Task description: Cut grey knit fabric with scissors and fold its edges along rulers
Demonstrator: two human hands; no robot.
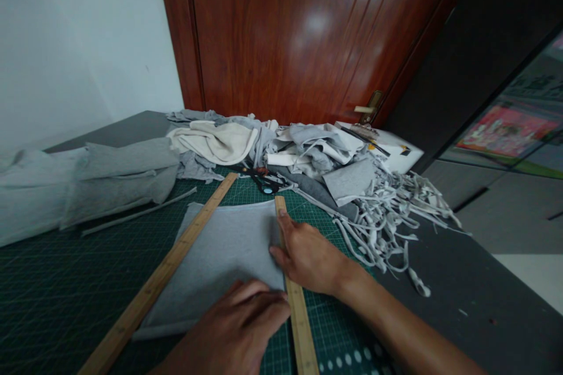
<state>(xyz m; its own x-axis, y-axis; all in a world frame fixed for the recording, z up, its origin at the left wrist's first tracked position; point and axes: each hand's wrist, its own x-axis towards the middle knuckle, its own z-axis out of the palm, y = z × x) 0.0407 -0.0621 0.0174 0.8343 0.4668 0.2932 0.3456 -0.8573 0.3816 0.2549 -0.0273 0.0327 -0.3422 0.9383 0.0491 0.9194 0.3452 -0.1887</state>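
Observation:
A grey piece of fabric (pixel 220 246) lies flat on the green cutting mat (pixel 53 293). One wooden ruler (pixel 169 266) crosses its left side at a slant. Along the right edge of the fabric runs a second wooden ruler (pixel 303 334). My right hand (pixel 310 255) holds this second ruler near its far end, index finger along it and thumb on its left side over the fabric. Lower down, my left hand (pixel 246 322) rests over the near part of the fabric, fingers bent and pressed together, fingertips at the same ruler. What those fingertips pinch, if anything, is hidden.
Black-handled scissors (pixel 266 181) lie beyond the fabric. Behind are heaped grey and white cloths (pixel 308 146) and a pile of thin fabric strips (pixel 387 228). Folded grey fabric (pixel 118 181) lies at left, a white box (pixel 400 152) at back right. A wooden door (pixel 272 29) stands behind.

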